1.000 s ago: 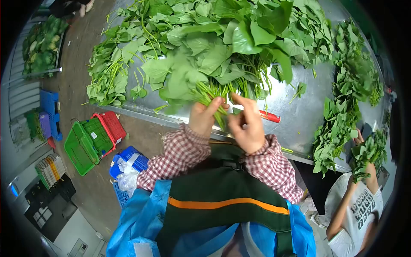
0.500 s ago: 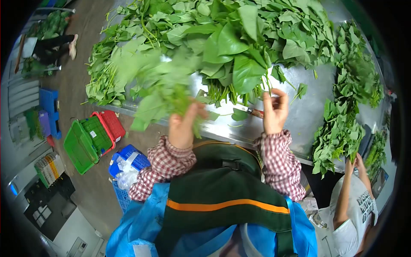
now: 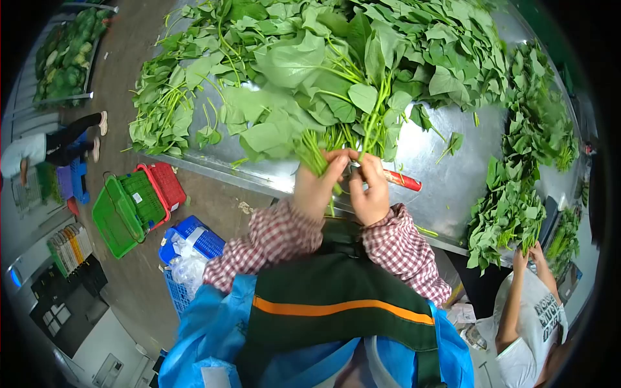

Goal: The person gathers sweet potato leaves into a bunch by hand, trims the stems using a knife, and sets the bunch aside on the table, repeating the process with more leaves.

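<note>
1. Left hand (image 3: pixel 315 189): closed around the cut stems of a leafy bunch (image 3: pixel 312 154), thumb uppermost; slightly blurred.
2. Right hand (image 3: pixel 370 194): thumb and forefinger brought together at the lower stem of a leafy sprig (image 3: pixel 367 129), beside the left hand's fingers.
3. Leafy bunch: at the near edge of the worktop (image 3: pixel 446 200), stems towards the wearer, leaves pointing far and left.
4. Leafy sprig: just right of the bunch, leaves to the far side.
5. Red-handled tool (image 3: pixel 403 180): lying on the metal worktop, just right of the right hand; its other end hidden by the fingers.
6. Loose leaves (image 3: pixel 455 144): one small piece, on bare metal, farther right than the tool.
7. Main heap of greens (image 3: pixel 446 58): spread across the far side, reaching left.
8. Row of greens (image 3: pixel 504 210): along the right side; a co-worker's hands (image 3: pixel 530 253) at its near end.
9. Green basket (image 3: pixel 119 223) and red basket (image 3: pixel 169 186): together on the floor, left.
10. Blue basket (image 3: pixel 208 244): nearer than those, with clear plastic (image 3: pixel 187 266) beside it.
</note>
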{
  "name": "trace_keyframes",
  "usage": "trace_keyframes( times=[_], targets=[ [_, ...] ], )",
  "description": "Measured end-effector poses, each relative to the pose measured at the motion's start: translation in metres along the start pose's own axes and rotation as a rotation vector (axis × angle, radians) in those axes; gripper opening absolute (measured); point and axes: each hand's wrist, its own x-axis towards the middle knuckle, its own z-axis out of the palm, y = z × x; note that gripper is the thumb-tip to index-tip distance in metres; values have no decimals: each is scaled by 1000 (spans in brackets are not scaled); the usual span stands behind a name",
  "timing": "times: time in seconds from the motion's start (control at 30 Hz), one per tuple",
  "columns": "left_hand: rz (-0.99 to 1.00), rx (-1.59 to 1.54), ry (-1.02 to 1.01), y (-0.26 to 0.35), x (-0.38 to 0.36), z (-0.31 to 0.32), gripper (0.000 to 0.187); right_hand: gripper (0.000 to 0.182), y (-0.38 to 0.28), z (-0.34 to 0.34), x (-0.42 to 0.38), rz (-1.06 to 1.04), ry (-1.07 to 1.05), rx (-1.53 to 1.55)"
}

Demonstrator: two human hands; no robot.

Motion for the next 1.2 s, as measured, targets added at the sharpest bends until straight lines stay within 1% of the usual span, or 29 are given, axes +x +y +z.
trace_keyframes(
  times=[0.03, 0.07, 0.1, 0.17, 0.2, 0.23, 0.3, 0.33, 0.37, 0.43, 0.47, 0.5, 0.57, 0.6, 0.67, 0.77, 0.87, 0.9, 0.93, 0.97, 1.0, 1.03, 1.07, 1.1, 1.13, 1.17, 1.2],
  targets=[
    [-13, -53, 45, -4, 4, -1, 15, 29, 1, -5, 0, 170, -42, 153],
    [-26, -107, 88, -7, 7, -1, 14, 29, -1, -14, 3, 475, -42, 598],
    [-37, -160, 130, -8, 9, 0, 14, 31, -6, -24, 9, 680, 52, 890],
    [-39, -77, 94, -3, 5, -3, 14, 33, -11, -41, 29, 854, -33, 1163],
    [-31, -28, 86, -1, 2, -4, 13, 31, 0, -41, 30, 761, -8, 1125],
    [-21, 21, 81, 2, -1, -3, 12, 29, -12, -41, 28, 635, -5, 883],
    [78, -94, 71, 15, -17, 3, 20, 26, -50, -41, 16, 373, -1, 403],
    [128, -153, 66, 18, -22, 5, 24, 23, -56, -38, 4, 297, -114, 299],
    [136, -88, 50, 12, -23, 3, 23, 22, -59, -35, 1, 187, -201, 184],
    [155, 43, 23, -1, -22, -4, 22, 22, -33, -15, -2, 239, -184, 325],
    [16, -194, -2, 7, -16, -1, 20, 19, -29, -10, -3, 386, -134, 441],
    [-19, -289, 13, -2, -17, -3, 19, 19, -28, -9, -2, 338, -160, 393],
    [-48, -240, -10, 3, -17, -4, 19, 18, -36, -10, 1, 257, -205, 292],
    [-64, -308, 8, 3, -16, -3, 19, 19, -32, -10, 0, 228, -229, 153],
    [-89, -448, 46, 2, -15, 0, 19, 19, -35, -5, -1, 158, -202, 123],
    [-56, -409, 57, 7, -16, 0, 15, 19, -40, 2, -6, 95, -111, 74],
    [91, -541, 132, 0, -14, 1, 11, 19, -43, 4, -12, 23, -45, 32],
    [110, -510, 176, 1, -15, -2, 11, 18, -43, 3, -14, -7, -33, 19],
    [127, -477, 219, 15, -16, -6, 10, 17, -39, -1, -18, 8, -11, -16],
    [144, -443, 263, 28, -16, -10, 11, 14, -34, -4, -20, 48, -44, -17],
    [213, -527, 364, 38, -10, -15, 14, 15, -21, -10, -24, 92, -215, -205],
    [219, -509, 315, 38, -8, -26, 15, 17, -10, -17, -25, 132, -388, -395],
    [225, -490, 266, 34, -7, -39, 16, 21, -14, -24, -20, 296, -657, -543],
    [227, -471, 212, 33, -8, -47, 16, 24, -5, -31, -24, 200, -781, -755],
    [105, -470, 304, 36, -14, -48, 16, 24, -5, -39, -17, 223, -677, -580],
    [7, -595, 311, 27, -12, -62, 15, 25, -7, -47, -6, 247, -568, -406],
    [-109, -712, 305, 7, -10, -80, 13, 24, -6, -60, 16, 339, -268, -373]
  ],
)
